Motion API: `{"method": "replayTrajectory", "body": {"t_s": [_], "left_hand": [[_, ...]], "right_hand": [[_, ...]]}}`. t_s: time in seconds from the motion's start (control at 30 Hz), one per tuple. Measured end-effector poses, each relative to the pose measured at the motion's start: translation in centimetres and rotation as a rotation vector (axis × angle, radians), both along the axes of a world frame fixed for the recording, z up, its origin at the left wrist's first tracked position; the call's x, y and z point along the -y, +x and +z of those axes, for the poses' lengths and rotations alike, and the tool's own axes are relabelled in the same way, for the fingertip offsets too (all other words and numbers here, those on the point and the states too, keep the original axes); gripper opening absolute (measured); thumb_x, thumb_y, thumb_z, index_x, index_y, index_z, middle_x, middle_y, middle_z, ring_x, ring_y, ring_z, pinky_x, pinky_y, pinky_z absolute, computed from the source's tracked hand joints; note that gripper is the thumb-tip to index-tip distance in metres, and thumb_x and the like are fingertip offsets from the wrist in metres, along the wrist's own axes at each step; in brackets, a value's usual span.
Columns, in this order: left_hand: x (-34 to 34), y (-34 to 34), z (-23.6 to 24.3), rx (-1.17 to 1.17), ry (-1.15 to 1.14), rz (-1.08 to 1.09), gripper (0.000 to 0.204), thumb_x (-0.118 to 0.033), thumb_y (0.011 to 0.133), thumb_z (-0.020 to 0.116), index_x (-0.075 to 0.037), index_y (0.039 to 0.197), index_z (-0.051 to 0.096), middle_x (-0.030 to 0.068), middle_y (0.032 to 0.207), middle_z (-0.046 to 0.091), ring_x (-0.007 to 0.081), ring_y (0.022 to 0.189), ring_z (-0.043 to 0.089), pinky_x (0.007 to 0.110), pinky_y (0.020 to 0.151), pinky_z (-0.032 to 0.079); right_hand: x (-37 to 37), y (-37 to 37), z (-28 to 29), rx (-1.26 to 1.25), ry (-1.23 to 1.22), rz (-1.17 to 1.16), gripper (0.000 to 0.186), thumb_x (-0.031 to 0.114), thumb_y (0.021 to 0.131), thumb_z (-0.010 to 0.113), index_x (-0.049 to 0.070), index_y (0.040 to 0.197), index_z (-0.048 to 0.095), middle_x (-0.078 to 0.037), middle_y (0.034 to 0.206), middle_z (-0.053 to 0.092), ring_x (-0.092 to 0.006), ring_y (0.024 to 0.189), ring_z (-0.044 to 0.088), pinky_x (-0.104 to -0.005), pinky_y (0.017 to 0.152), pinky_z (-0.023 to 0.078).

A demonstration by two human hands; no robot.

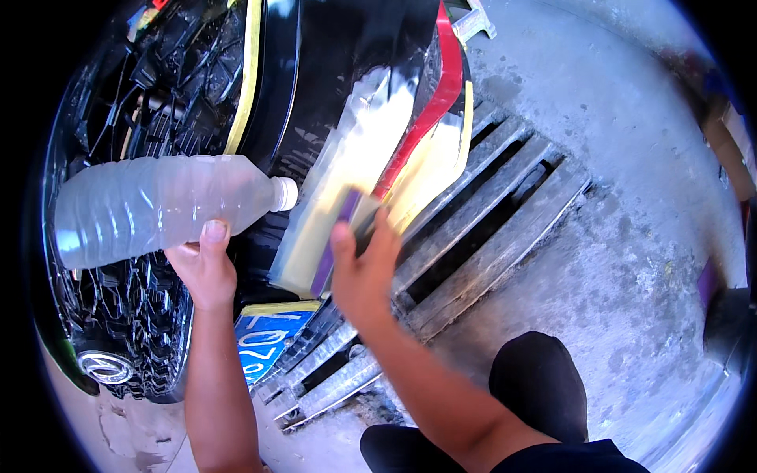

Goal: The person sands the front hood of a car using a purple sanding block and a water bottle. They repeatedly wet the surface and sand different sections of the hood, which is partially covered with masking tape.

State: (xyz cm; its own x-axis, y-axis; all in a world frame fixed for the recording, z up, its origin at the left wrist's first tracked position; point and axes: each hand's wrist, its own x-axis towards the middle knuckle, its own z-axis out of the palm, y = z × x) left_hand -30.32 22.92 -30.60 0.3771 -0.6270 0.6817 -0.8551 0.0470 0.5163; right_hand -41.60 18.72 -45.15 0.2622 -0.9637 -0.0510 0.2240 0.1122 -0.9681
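My left hand (203, 268) is closed around a large clear plastic bottle (150, 205) with a cloudy look. The bottle lies nearly sideways in front of the car grille, its white cap (288, 194) pointing right toward the bumper. My right hand (367, 272), a little blurred, grips a flat block with a purple layer (348, 208), which looks like a sanding block. It rests against a pale, whitish-yellow patch (315, 197) on the black car bumper (323, 94). Red tape (430, 118) borders the patch on the right.
Slatted grey wooden pallet (481, 209) lies under the bumper on the concrete floor (599, 315). Yellow tape (247, 75) runs along the bumper beside the black grille (169, 307). A blue licence plate (272, 340) sits below. My dark-clothed knee (540, 378) is at the lower right.
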Motion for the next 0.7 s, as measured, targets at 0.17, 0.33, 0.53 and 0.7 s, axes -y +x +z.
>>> {"method": "replayTrajectory", "body": {"t_s": [0.17,0.33,0.53,0.7], "left_hand": [[-0.7,0.1,0.2,0.023,0.051,0.042,0.074,-0.048,0.082,0.072,0.006,0.128,0.051,0.0153,0.119,0.060,0.0246,0.110,0.058,0.039,0.097,0.044],[-1.5,-0.1,0.9,-0.010,0.123,0.063,0.085,-0.052,0.081,0.072,0.004,0.139,0.041,0.0169,0.130,0.053,0.0274,0.120,0.054,0.043,0.103,0.042],[-1.1,-0.1,0.3,-0.097,0.096,0.035,0.088,-0.051,0.081,0.072,0.004,0.141,0.038,0.0172,0.131,0.052,0.0281,0.121,0.054,0.043,0.103,0.043],[-1.5,0.1,0.4,-0.092,0.092,0.023,0.089,-0.051,0.080,0.074,0.004,0.140,0.039,0.0170,0.131,0.052,0.0282,0.120,0.054,0.043,0.103,0.043]], "right_hand": [[-0.4,-0.5,0.1,-0.030,-0.013,0.068,0.080,0.037,0.097,0.060,-0.012,0.147,0.022,-0.032,0.129,0.037,-0.0448,0.113,0.049,-0.0472,0.099,0.042],[-0.2,-0.1,-0.1,-0.039,-0.060,0.047,0.076,0.035,0.097,0.059,-0.010,0.147,0.024,-0.032,0.127,0.039,-0.0442,0.111,0.050,-0.0466,0.096,0.043],[0.7,-0.6,-1.5,-0.114,-0.288,0.017,0.077,0.031,0.096,0.062,-0.009,0.148,0.023,-0.033,0.126,0.040,-0.0464,0.111,0.050,-0.0473,0.096,0.045],[4.1,-0.1,-0.8,-0.093,-0.150,0.001,0.079,0.037,0.097,0.060,-0.011,0.147,0.023,-0.035,0.126,0.040,-0.0475,0.110,0.051,-0.0484,0.095,0.045]]}}
